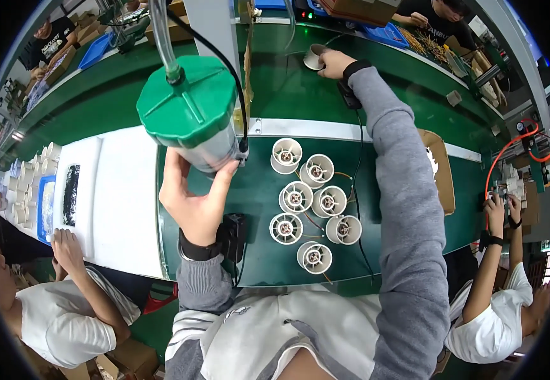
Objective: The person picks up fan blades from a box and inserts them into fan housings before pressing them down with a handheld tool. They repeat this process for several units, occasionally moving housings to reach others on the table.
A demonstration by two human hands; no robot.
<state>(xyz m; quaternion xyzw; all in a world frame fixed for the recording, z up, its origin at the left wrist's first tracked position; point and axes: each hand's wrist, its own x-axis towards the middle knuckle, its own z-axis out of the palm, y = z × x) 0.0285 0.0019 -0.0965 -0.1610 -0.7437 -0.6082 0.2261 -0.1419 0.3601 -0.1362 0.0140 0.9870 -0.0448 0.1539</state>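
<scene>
**Left hand on the hanging tool, right hand out at the belt**

I'm looking down at the green work mat (256,209) and my left hand (192,196) is up in front of the camera, fingers and thumb wrapped around the clear lower body of a hanging tool with a green cap (189,104) — a firm grasp, thumb on the near side. A hose and a black cable run up from the cap.

My right hand (335,63) is stretched far forward over the green conveyor belt (287,88), fingers curled around a single white round fan housing (315,57) that sits on the belt — touching it, though I can't tell whether it is lifted.

Between my arms, on the mat, seven more white fan housings (313,202) stand clustered, open ends up, thin wires trailing among them. A small black box (234,234) lies just beside my left wrist. Other people work at either side.
</scene>
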